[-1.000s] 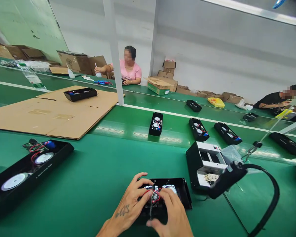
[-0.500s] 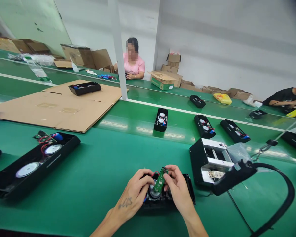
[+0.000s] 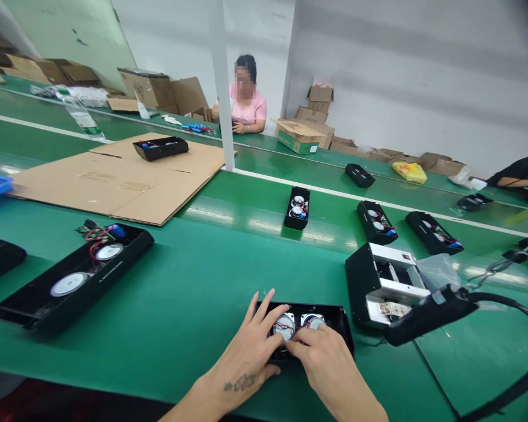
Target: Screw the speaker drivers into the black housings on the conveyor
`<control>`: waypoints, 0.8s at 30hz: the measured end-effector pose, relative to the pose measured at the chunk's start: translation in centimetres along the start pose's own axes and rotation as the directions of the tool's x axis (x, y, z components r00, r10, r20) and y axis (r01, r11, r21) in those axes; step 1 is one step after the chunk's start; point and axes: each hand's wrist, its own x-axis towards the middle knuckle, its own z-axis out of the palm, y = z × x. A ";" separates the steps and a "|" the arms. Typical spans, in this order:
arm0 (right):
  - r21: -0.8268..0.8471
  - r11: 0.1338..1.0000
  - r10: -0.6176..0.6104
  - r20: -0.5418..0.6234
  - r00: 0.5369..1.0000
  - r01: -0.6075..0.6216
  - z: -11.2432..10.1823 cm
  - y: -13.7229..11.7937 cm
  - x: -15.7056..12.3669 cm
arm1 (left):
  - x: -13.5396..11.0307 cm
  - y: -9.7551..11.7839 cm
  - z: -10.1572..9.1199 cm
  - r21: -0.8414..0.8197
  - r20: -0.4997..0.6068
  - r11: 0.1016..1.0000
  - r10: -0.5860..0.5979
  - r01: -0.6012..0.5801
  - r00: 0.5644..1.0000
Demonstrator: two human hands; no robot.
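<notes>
A black speaker housing lies open on the green belt in front of me. It holds two round silver speaker drivers, with red wires running between them. My left hand rests on the housing's left side with its fingers spread, touching the left driver. My right hand lies across the right part of the housing, with its fingertips at the wires and drivers. The hands hide much of the housing's near half. No circuit board shows, and I cannot tell whether one lies under my hands.
To the left lies a black housing with drivers and wires. To the right stand a black-and-white unit and a corded black tool. Several housings sit along the belts beyond, near a cardboard sheet. A co-worker sits across.
The green circuit board held upright between my hands is no longer visible. Both hands have lowered onto the housing. The view has drifted, so the surroundings sit slightly differently.
</notes>
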 end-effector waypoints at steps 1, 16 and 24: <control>-0.022 1.000 -0.004 0.018 1.000 0.005 0.1 -0.3 0.1 | 0.0 0.1 0.2 0.007 -0.003 1.000 0.006 -0.006 1.000; 0.210 0.969 0.092 0.174 0.981 -0.128 -0.1 -1.2 -1.9 | 0.3 0.3 -0.3 0.065 0.017 0.988 0.137 -0.138 0.990; 0.208 0.937 0.234 0.226 0.945 -0.282 -2.5 1.4 3.0 | 7.8 -2.2 -6.1 -0.233 0.313 0.972 0.040 0.036 0.949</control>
